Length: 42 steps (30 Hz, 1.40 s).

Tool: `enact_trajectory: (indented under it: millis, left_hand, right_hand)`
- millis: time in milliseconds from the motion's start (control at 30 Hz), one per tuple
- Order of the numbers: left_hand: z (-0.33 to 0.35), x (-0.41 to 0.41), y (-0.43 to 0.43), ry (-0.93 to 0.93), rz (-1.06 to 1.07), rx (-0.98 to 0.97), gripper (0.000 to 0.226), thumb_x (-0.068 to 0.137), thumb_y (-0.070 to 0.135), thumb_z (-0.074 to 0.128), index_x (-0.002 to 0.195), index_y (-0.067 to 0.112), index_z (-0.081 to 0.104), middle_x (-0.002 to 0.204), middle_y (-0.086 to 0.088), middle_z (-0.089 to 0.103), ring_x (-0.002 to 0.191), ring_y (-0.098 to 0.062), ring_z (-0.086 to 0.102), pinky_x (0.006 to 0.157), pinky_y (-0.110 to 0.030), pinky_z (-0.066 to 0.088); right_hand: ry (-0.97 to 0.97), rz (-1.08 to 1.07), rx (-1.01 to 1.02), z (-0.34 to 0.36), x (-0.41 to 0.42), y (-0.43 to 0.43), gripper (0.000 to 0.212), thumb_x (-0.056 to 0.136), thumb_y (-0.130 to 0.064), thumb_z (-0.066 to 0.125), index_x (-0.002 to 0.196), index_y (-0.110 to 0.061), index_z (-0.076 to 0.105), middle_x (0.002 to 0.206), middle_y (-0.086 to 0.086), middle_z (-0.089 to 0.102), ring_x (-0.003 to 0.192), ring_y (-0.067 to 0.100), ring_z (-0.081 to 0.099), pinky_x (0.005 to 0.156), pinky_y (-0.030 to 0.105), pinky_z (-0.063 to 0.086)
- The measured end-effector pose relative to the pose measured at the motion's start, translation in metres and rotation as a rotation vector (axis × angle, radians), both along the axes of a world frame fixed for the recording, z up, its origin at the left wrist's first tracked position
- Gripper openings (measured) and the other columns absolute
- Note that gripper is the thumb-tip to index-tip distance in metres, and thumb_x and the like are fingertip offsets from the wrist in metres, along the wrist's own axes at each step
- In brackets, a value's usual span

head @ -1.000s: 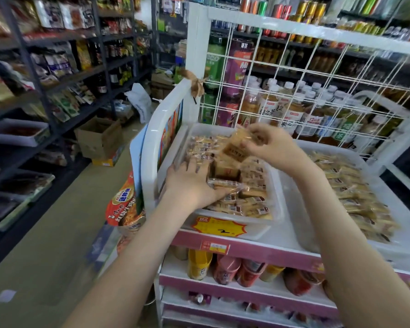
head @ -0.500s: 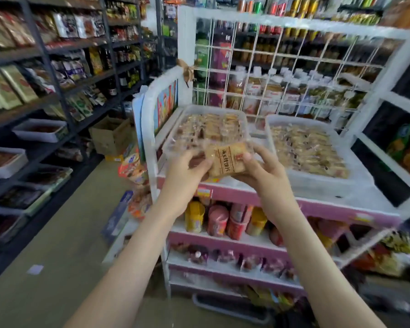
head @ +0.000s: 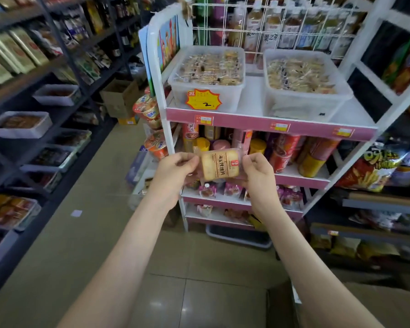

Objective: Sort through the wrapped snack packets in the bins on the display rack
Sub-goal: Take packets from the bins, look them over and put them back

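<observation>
Holding one wrapped snack packet up with its label facing me, I have my left grip pinching its left edge and my right grip pinching its right edge. The packet is in the air in front of the middle shelves of the display rack, below the top shelf. There, the left bin, which bears a yellow price tag, and the right bin sit side by side, both full of packets.
</observation>
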<state>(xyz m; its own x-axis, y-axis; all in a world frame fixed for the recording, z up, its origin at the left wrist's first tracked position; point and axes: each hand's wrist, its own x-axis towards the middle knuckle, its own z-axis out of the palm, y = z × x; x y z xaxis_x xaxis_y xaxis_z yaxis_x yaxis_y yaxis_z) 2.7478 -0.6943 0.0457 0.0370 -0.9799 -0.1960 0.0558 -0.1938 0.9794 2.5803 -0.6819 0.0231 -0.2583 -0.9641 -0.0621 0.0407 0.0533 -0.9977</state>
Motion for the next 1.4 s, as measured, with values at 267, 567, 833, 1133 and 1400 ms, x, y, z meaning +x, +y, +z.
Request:
enact_trajectory:
  millis: [267,567,833,1133,1400]
  left_hand:
    - [-0.002,0.025,0.022,-0.107,-0.051,-0.015,0.014,0.096,0.002,0.053,0.083,0.007,0.055,0.076,-0.01,0.059,0.063,-0.012,0.063,0.063,-0.028,0.057]
    - [0.001,0.039,0.033,-0.211,-0.095,-0.122,0.023,0.097,-0.001,0.048,0.078,0.012,0.046,0.075,-0.009,0.055,0.057,-0.009,0.058,0.057,-0.027,0.053]
    - [0.006,0.042,0.043,-0.338,-0.02,-0.144,0.001,0.096,0.013,0.057,0.096,0.012,0.056,0.095,-0.003,0.061,0.085,-0.014,0.065,0.074,-0.031,0.058]
    - [0.016,0.022,0.062,0.051,-0.241,-0.055,0.055,0.077,0.07,0.055,0.112,0.028,0.058,0.101,0.011,0.065,0.109,-0.011,0.059,0.101,-0.039,0.045]
    - [0.013,0.039,0.05,0.546,-0.203,0.002,0.04,0.082,0.015,0.063,0.121,0.007,0.059,0.111,-0.013,0.07,0.103,-0.025,0.068,0.086,-0.037,0.058]
  right_hand:
    - [0.344,-0.056,-0.146,-0.007,0.02,0.023,0.027,0.102,-0.014,0.039,0.078,-0.023,0.049,0.072,0.001,0.055,0.06,0.01,0.044,0.049,0.016,0.035]
    - [0.137,-0.029,-0.185,0.0,0.034,0.043,0.026,0.102,-0.013,0.039,0.079,-0.017,0.05,0.054,-0.014,0.047,0.046,0.004,0.038,0.043,0.022,0.032]
    - [0.137,-0.023,-0.193,0.009,0.045,0.051,0.025,0.103,-0.015,0.038,0.08,-0.016,0.047,0.067,-0.002,0.049,0.051,0.0,0.044,0.048,0.016,0.039]
    - [0.419,0.042,-0.528,0.013,0.079,0.053,0.011,0.098,-0.018,0.043,0.093,-0.019,0.053,0.09,-0.007,0.047,0.083,0.009,0.048,0.071,0.024,0.043]
    - [0.212,0.117,-0.414,0.025,0.071,0.051,0.028,0.097,-0.006,0.045,0.121,-0.016,0.056,0.119,-0.003,0.059,0.114,0.006,0.054,0.091,0.021,0.047]
